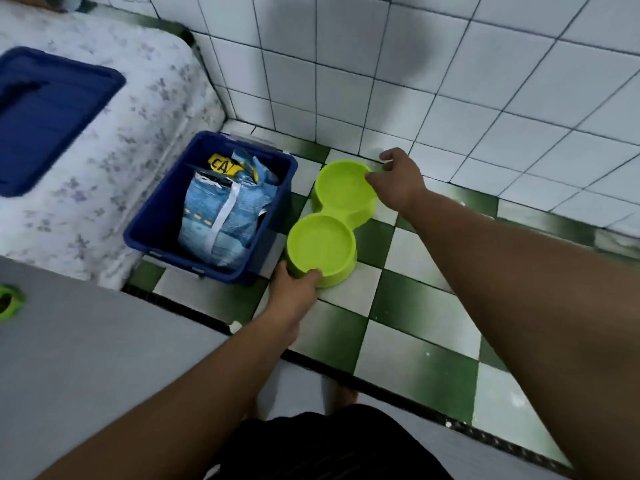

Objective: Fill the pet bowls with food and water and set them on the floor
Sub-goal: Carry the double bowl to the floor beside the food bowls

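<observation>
A: Where is your double pet bowl [332, 216] right now?

B: Between your two hands, low on the green-and-white checkered floor [398, 306], close to the tiled wall [450, 81]. Both cups look empty.

A: And your hands?

B: Your left hand [294, 292] pinches the rim of the nearer cup, thumb over the edge. Your right hand [398, 181] grips the far cup's rim, fingers curled around it. Whether the bowl touches the floor or is just above it, I cannot tell.

A: What lies beside your left hand?

B: A blue bin [166, 220], just to its left, almost touching the bowl. Inside it stands a light blue pet food bag [225, 216], its top crumpled open. Farther left, a blue lid [48, 112] rests on a flowered mattress [121, 150].
</observation>
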`<state>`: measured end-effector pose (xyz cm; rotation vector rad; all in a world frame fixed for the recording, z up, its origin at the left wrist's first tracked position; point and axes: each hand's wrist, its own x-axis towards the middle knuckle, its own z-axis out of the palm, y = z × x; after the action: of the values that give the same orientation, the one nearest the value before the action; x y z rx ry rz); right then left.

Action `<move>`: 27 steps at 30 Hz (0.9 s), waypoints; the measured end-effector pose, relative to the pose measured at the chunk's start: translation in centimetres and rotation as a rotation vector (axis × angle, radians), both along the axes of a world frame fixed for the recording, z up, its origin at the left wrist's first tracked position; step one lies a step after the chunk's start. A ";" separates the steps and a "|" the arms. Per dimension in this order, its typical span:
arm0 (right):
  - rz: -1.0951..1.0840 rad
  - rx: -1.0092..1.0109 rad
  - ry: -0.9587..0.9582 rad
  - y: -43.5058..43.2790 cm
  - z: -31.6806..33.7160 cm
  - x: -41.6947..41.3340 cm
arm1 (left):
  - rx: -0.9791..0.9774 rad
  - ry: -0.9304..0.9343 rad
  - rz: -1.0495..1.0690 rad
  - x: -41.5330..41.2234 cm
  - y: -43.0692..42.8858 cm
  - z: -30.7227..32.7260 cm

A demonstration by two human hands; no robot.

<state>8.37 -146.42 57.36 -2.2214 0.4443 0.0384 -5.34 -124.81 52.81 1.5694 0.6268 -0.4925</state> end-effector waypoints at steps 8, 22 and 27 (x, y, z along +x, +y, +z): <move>0.168 0.012 0.142 -0.1 -2.8 3.7 | 0.055 -0.067 0.114 -0.2 -1.4 -0.9; 0.049 -0.062 0.202 -1.4 -3.1 1.9 | 0.106 -0.148 0.187 -0.4 -3.0 -2.2; -0.022 -0.042 0.214 -1.8 -3.0 -0.5 | 0.087 -0.106 0.206 -0.6 -2.6 -2.6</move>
<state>7.86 -148.24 54.39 -2.2632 0.5904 0.2594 -5.94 -127.43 50.25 1.5805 0.7270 -0.2285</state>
